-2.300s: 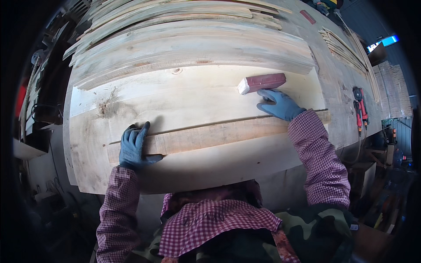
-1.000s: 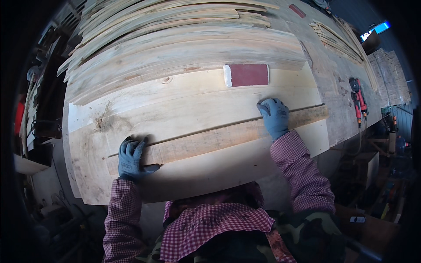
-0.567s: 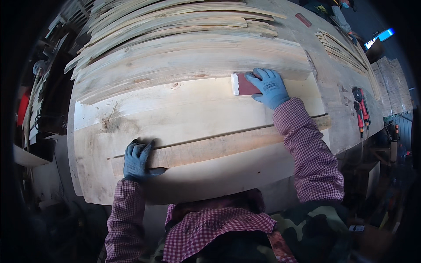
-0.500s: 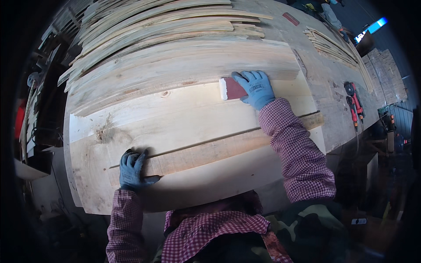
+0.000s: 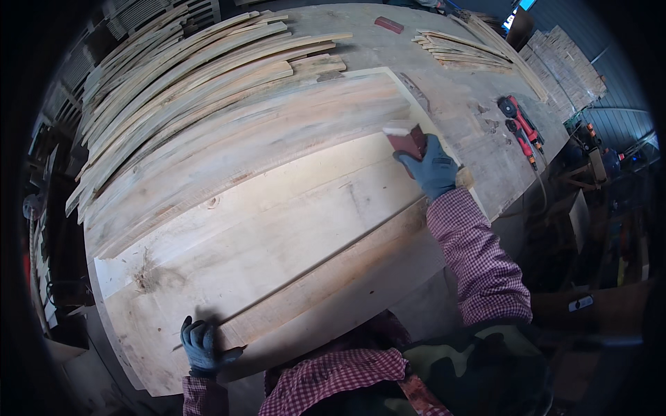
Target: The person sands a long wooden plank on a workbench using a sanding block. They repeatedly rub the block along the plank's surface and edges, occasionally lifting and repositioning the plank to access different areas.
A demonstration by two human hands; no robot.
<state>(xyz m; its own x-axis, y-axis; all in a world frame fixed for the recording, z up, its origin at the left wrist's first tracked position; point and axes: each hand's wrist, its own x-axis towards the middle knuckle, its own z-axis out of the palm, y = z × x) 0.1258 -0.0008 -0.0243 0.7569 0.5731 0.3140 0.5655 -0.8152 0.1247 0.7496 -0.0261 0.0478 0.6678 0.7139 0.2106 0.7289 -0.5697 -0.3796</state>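
My right hand (image 5: 436, 168), in a grey-blue work glove, is closed round a sanding block (image 5: 404, 140) with a dark red abrasive face and a white end. The block is tilted a little, over the right part of the pale boards; whether it touches the wood I cannot tell. Near the front edge of the worktable, my left hand (image 5: 202, 347), gloved alike, grips the left end of a narrow wooden strip (image 5: 326, 281). That strip lies along the front of a wide pale board (image 5: 291, 222), and its far right end passes by my right forearm.
Behind the pale board lie discoloured planks (image 5: 263, 139) and a heap of thin strips (image 5: 208, 66). Two red and black power tools (image 5: 522, 128) with a hose rest on the right of the worktable (image 5: 458, 90). Farther back are a dark red block (image 5: 388, 26) and more strips (image 5: 465, 52).
My right hand has carried the sanding block toward the right end of the boards and tipped it. My left hand stays at the strip's end. The whole view has shifted and turned.
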